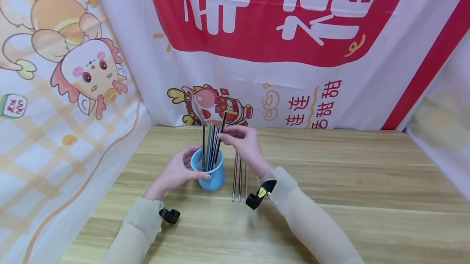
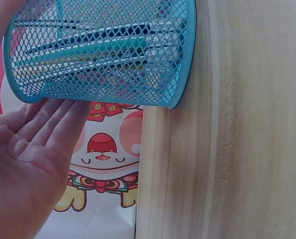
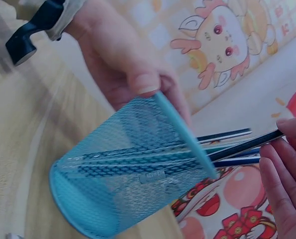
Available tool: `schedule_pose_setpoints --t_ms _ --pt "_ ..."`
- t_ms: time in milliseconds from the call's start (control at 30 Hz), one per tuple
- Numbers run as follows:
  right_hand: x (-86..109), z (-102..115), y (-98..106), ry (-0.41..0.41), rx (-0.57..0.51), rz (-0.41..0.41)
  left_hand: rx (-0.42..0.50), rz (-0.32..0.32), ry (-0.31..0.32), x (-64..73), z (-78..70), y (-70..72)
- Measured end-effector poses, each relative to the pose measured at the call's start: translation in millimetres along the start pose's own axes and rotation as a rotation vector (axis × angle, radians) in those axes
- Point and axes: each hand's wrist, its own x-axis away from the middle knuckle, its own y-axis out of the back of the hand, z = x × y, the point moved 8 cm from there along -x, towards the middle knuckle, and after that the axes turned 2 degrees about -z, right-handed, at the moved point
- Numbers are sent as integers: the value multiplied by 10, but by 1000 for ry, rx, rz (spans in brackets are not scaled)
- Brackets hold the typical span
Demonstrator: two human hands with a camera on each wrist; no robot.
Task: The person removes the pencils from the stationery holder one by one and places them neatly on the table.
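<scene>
A light blue mesh pencil cup stands on the table with several dark and coloured pencils in it. My left hand holds the cup by its upper part, thumb on the near side and fingers behind. Between thumb and fingertips, my right hand pinches a black pencil. That pencil slants up above the others, its lower end inside the cup. Through the mesh in the left wrist view, pencils show with their ends near the cup's base.
Three pencils lie side by side on the wood-grain table, just right of the cup and partly under the right hand. Behind the table hangs a red and white printed cloth. A cartoon-printed cloth borders the left side.
</scene>
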Motion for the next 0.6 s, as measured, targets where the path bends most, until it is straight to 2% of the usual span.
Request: schedule_pose_setpoints --t_ms 367,600 --pt "14 471 328 140 -86 -85 -18 -4 11 11 15 4" --pt "32 536 630 156 -53 -121 2 3 -10 -5 25 2"
